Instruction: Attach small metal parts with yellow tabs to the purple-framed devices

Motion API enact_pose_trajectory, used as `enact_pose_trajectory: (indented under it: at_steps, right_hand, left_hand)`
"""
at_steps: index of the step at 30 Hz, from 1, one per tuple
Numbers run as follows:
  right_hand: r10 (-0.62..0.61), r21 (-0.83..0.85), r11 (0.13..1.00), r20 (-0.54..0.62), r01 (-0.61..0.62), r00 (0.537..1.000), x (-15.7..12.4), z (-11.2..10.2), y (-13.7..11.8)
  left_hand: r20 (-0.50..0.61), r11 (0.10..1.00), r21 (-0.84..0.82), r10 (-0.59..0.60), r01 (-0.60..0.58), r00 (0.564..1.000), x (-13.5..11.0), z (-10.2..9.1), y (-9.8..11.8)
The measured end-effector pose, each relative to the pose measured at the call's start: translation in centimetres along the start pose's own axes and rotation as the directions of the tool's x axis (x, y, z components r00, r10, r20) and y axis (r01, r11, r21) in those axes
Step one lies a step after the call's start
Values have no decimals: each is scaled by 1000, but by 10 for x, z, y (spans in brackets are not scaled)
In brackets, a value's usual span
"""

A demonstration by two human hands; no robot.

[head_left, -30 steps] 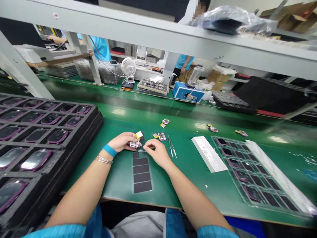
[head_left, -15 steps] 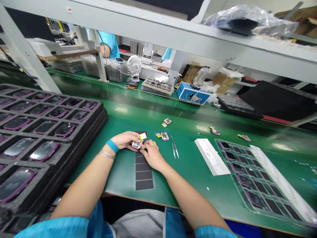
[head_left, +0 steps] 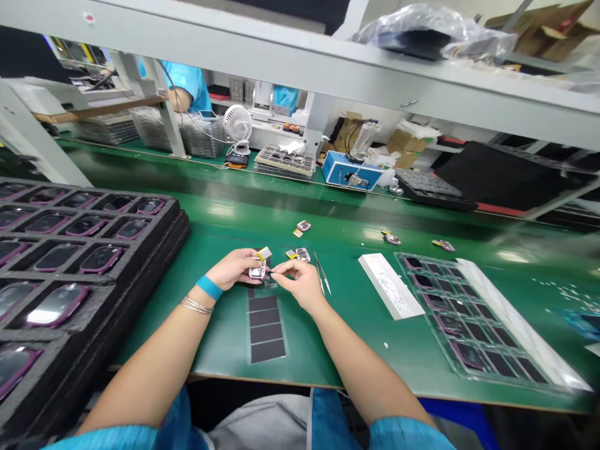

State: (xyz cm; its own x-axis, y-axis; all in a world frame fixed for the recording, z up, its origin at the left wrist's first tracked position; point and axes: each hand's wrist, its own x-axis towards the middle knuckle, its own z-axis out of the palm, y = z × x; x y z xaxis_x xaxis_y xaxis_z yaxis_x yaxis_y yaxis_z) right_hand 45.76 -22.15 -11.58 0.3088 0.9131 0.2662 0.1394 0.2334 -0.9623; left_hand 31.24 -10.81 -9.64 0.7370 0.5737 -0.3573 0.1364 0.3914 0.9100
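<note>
Green surface (head_left: 356, 325): L hand (head_left: 232, 269) fingers grip small module (head_left: 257, 269); R hand (head_left: 300, 282) fingers pinched narrow at its edge.

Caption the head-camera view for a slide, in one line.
Left hand holds a small device above a strip of dark pads; right hand touches its edge, tweezers beside.

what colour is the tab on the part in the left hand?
Yellow tab, sticking up from the part; shows in the head view.
</note>
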Motion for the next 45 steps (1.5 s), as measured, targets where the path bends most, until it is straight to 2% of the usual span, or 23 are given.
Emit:
enact_pose_trajectory:
  at_steps: [4, 10, 14, 17, 21, 23, 24, 26, 29, 31, 34, 37, 39, 41, 43, 45]
  right_hand:
    - [19, -23, 1000, 19, -19, 1000, 1, 2, 4]
    - [-8, -86, 996, 41, 11, 999, 1, 5, 7]
    - [-31, -189, 981, 31, 36, 999, 0, 9, 8]
    - [-65, -334, 940, 34, 73, 997, -3, 12, 7]
    - [-178, -531, 829, 50, 177, 983, -7, 15, 6]
    - [-224, -584, 792, -8, 177, 975, -5, 12, 8]
    - [-210, -572, 808, -58, 140, 976, -3, 10, 10]
    - [-84, -432, 902, -110, 29, 990, 3, 4, 15]
    - [91, -140, 986, -28, -94, 995, 12, -5, 24]
    - [97, -65, 993, -28, -98, 995, 14, -7, 26]
    - [37, -100, 994, -105, -48, 994, 11, -4, 22]
    - [-49, -190, 982, -143, 21, 989, 6, 0, 15]
    - [-107, -268, 961, -141, 66, 984, 3, 2, 11]
    - [-215, -398, 904, -115, 153, 970, 1, 4, 10]
    - [-340, -556, 787, -27, 268, 940, 0, 4, 10]
    - [-410, -673, 643, 101, 365, 907, -1, 4, 11]
  left_hand:
    - [-30, 999, 34, 42, -41, 999, 2, 10, -4]
    - [-58, 999, 43, 26, -24, 998, 4, 18, -7]
    - [-72, 999, 48, 17, -14, 997, 3, 21, -7]
    - [-76, 999, 41, 15, -12, 997, 3, 20, -8]
    - [-67, 999, 10, 32, -31, 997, 3, 19, -10]
    - [-63, 999, 0, 35, -35, 997, 4, 19, -11]
    - [-59, 999, 1, 33, -33, 998, 4, 19, -11]
    - [-47, 1000, 14, 24, -24, 999, 5, 19, -12]
    - [0, 1000, 30, -10, 10, 1000, 4, 19, -11]
    - [62, 999, -11, -41, 42, 997, 4, 17, -10]
    - [160, 996, -76, -44, 56, 986, 4, 15, -9]
    - [140, 999, -49, -3, 10, 990, 5, 16, -12]
    - [58, 1000, -23, 15, -14, 998, 7, 20, -15]
    - [10, 999, -52, 12, -12, 1000, 8, 22, -16]
    - [25, 987, -163, -14, 18, 1000, 8, 22, -15]
    - [50, 952, -301, -41, 54, 998, 8, 21, -14]
